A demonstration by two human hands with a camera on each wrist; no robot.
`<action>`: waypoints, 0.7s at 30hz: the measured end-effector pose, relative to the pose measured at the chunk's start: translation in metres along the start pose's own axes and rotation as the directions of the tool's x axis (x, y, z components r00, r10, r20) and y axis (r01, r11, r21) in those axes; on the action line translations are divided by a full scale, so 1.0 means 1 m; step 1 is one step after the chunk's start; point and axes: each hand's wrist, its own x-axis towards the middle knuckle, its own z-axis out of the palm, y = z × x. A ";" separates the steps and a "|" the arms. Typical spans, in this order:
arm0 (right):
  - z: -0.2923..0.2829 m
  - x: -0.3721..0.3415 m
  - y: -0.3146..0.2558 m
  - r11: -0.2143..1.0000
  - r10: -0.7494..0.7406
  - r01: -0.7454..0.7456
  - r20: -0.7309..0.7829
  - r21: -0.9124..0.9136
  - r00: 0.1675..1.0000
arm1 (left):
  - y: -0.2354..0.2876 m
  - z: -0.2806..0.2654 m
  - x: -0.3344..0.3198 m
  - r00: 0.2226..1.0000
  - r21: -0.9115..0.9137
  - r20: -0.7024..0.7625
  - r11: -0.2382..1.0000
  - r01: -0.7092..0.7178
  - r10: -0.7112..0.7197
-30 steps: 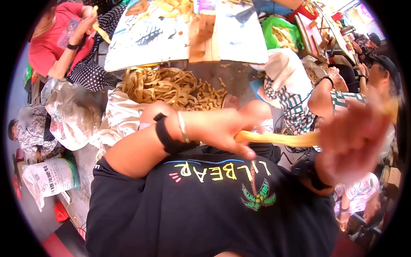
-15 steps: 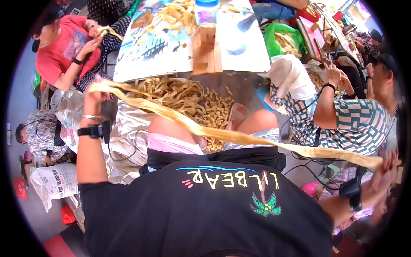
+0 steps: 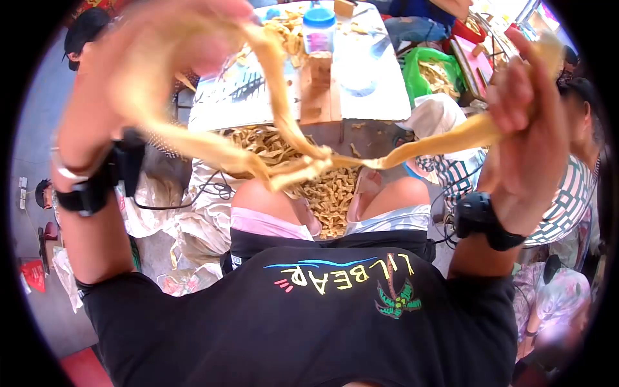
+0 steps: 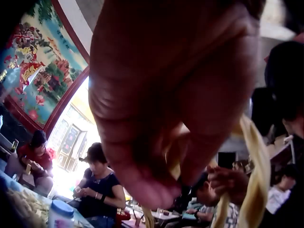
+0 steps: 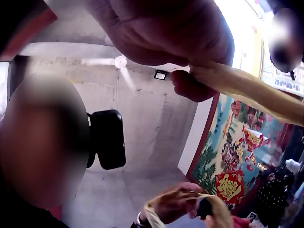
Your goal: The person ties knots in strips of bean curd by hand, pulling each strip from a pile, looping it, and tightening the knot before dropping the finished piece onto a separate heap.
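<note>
A long tan strip (image 3: pixel 419 147) spans both raised hands, its middle crossing over itself in a knot-like loop. The left hand (image 3: pixel 161 71), blurred and near the head camera, holds the strip's looped part; in the left wrist view the left hand's (image 4: pixel 171 109) thumb and fingers pinch it and a length (image 4: pixel 256 171) hangs beside. At the right, the right hand (image 3: pixel 529 122) grips the other end. The right wrist view shows the right hand (image 5: pixel 166 38) with the strip (image 5: pixel 256 92) between curled fingers, and the left hand (image 5: pixel 175 206) below, strip around it.
A white-topped table (image 3: pixel 367 77) ahead carries a blue-lidded jar (image 3: pixel 319 32), a wooden block (image 3: pixel 317 71) and tan pieces. Below lies a pile of short knotted pieces (image 3: pixel 332 200). A green bag (image 3: pixel 432 71) and seated people are on the right; dark cables (image 3: pixel 206 190) lie at the left.
Both hands have risen toward the head camera. The strip, stretched out straight between them half a second ago, now forms a loop at the left hand and crosses itself in the middle.
</note>
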 end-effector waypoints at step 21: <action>0.018 -0.013 0.232 0.728 0.681 -0.217 0.653 -0.650 0.332 | -0.097 0.241 0.055 0.950 -0.411 -0.312 0.902 -0.136 0.001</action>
